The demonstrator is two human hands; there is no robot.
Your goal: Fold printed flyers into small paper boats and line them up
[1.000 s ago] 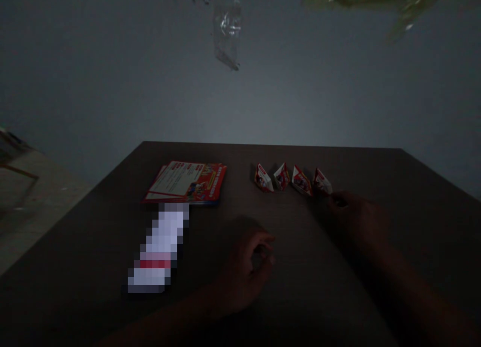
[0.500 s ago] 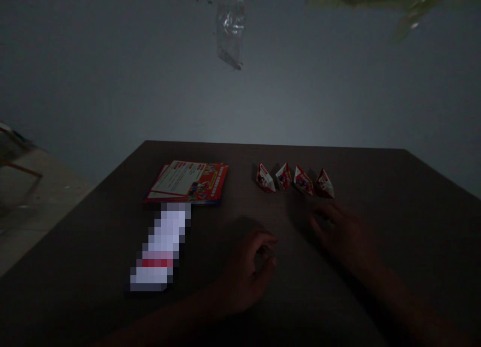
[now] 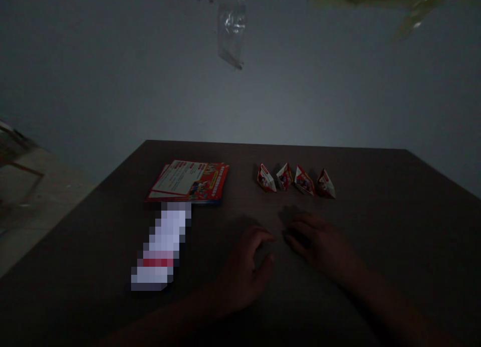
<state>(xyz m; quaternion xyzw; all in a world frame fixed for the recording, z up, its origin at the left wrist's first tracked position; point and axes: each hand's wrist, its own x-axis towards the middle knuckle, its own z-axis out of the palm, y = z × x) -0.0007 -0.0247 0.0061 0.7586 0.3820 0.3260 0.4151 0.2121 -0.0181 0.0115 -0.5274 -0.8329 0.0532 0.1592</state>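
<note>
Over the near middle of the dark table (image 3: 240,211), my left hand (image 3: 250,272) is curved with thumb and fingers apart, holding nothing. My right hand (image 3: 319,241) is just to its right, fingers lightly bent and apart, also with nothing in it. Several folded red and white paper pieces stand in a row beyond my right hand, from the leftmost piece (image 3: 266,178) to the rightmost piece (image 3: 326,185). At the left lies a stack of red and white printed sheets (image 3: 180,179). A pixelated, whitish long object (image 3: 163,246) lies in front of the stack.
A pale wall (image 3: 240,106) rises behind the table. Clear plastic (image 3: 232,31) and yellowish tape (image 3: 413,16) are on it. At the far left, part of a frame-like object (image 3: 18,151) is above the floor.
My right hand has moved left and toward me, away from the folded pieces and closer to my left hand. My left hand's thumb and fingers are slightly wider apart.
</note>
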